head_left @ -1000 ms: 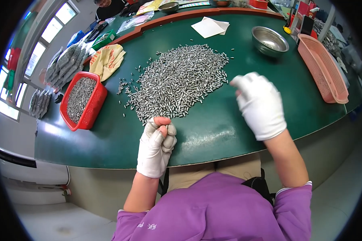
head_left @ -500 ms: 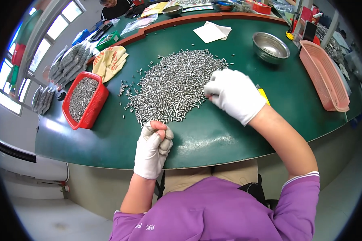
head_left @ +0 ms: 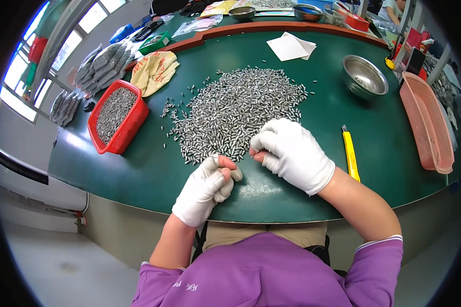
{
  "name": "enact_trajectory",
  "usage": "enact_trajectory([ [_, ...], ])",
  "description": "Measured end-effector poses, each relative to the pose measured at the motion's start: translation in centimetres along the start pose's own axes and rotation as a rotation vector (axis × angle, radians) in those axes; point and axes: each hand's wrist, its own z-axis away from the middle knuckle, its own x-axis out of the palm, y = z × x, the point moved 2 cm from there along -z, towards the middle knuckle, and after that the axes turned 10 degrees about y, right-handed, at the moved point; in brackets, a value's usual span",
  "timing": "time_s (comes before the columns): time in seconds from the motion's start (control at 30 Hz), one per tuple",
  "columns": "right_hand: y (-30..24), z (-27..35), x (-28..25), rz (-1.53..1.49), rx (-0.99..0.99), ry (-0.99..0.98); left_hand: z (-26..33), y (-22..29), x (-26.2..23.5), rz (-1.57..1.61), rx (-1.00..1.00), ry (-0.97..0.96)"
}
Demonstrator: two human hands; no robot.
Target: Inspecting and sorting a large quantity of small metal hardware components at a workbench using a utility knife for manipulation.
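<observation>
A wide heap of small silver metal pins (head_left: 238, 110) lies spread on the green table (head_left: 148, 174). My left hand (head_left: 206, 188), in a white glove with bare fingertips, is curled into a loose fist at the near edge of the heap; whether pins are inside it is hidden. My right hand (head_left: 292, 153), also gloved, rests at the heap's near right corner with its fingertips pinched together on a few pins. The two hands are close, almost touching.
A red basket (head_left: 117, 118) of the same pins stands at the left. A steel bowl (head_left: 364, 77), a pink tray (head_left: 426, 120) and a yellow utility knife (head_left: 350, 152) lie to the right. White paper (head_left: 291, 46) and a tan cloth (head_left: 154, 70) lie further back.
My right hand has come left and nearer, from the right of the heap to its near corner beside my left hand. The left hand stayed curled in place.
</observation>
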Motion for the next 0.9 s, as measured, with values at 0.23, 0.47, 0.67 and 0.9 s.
enact_trajectory([
  [0.23, -1.1, 0.7, 0.2, -0.142, -0.069, -0.015, 0.2, -0.5, 2.0, -0.039, -0.071, 0.033],
  [0.47, 0.8, 0.1, -1.6, 0.182, -0.056, 0.233, 0.9, -0.6, 1.6, -0.07, 0.02, 0.064],
  [0.67, 4.9, -0.6, -5.5, 0.57, 0.199, 0.442, 2.3, -0.9, 0.4, -0.653, 0.495, 0.466],
  [0.9, 7.2, 0.1, -5.3, 0.673, 0.237, 0.395, 2.8, -0.7, 1.1, -1.312, 0.741, 0.468],
])
